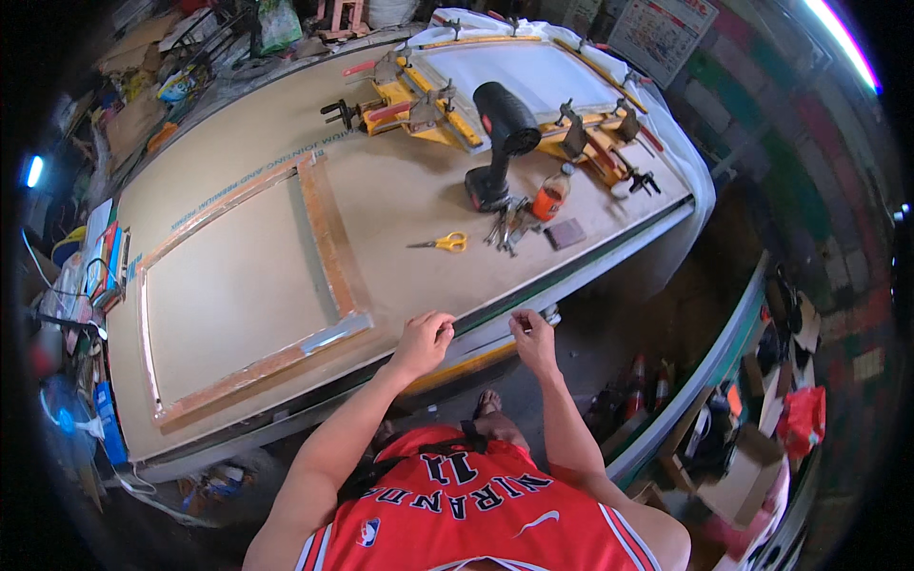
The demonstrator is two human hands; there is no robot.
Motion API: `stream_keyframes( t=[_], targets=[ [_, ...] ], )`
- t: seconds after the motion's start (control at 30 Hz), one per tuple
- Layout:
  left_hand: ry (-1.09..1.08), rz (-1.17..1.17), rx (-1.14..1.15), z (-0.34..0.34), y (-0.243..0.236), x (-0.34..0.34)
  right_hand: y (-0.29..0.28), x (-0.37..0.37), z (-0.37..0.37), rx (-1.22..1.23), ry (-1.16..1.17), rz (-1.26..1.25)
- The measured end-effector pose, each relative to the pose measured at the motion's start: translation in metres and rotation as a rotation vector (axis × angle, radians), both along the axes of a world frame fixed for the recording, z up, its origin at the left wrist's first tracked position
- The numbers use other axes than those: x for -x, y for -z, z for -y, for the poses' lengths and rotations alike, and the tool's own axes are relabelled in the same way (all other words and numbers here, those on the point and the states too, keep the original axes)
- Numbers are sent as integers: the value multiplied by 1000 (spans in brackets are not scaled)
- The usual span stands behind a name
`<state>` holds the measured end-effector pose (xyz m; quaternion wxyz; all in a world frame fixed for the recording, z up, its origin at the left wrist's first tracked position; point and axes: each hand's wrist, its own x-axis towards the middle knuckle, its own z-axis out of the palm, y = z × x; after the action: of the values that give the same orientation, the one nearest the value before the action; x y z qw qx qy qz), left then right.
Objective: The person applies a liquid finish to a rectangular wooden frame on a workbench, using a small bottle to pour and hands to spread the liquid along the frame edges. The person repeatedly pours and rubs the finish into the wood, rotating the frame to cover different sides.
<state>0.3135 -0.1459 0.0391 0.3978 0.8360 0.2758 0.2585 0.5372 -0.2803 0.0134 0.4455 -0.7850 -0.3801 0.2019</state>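
My left hand (pixel 424 344) hovers by the table's near edge, fingers curled together in a pinch. Across from it, past the table edge, my right hand (pixel 534 340) is closed in a similar pinch. Whatever either hand holds, if anything, is too small to make out. To the left of my left hand lies a wooden frame (pixel 335 259) with a pale sheet stretched over it and tape along its borders. Yellow-handled scissors (pixel 450 243) rest on the table beyond my hands. Behind them stands a black cordless heat-gun-like tool (pixel 507 124).
Near the tool are a bottle of orange-red liquid (pixel 552 195), a dark reddish block (pixel 565 234) and several metal pieces (pixel 511 226). A clamping jig (pixel 447 109) holds a white screen at the far end. An open cardboard box (pixel 741 476) stands at lower right.
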Motion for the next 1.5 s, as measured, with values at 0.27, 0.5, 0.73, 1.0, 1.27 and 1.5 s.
stream_keyframes(
  t=[0.27, 0.5, 0.73, 1.0, 1.27, 1.5],
  targets=[
    [-116, 27, 26, 16, -31, -127, -57, -174, -105, -246, -107, 360],
    [-140, 39, 41, 11, -37, -169, -83, -223, -179, -293, -99, 429],
    [-156, 44, 74, 10, -43, -167, -66, -217, -159, -205, -182, 384],
    [-240, 137, -217, -1, -63, -122, -129, -114, -92, -659, -354, 493],
    [-13, 184, 114, 2, -85, 7, -116, 57, -81, -521, -541, -268],
    [-302, 405, 193, -10, -71, 177, -102, 216, -94, -247, -930, -273]
  ],
)
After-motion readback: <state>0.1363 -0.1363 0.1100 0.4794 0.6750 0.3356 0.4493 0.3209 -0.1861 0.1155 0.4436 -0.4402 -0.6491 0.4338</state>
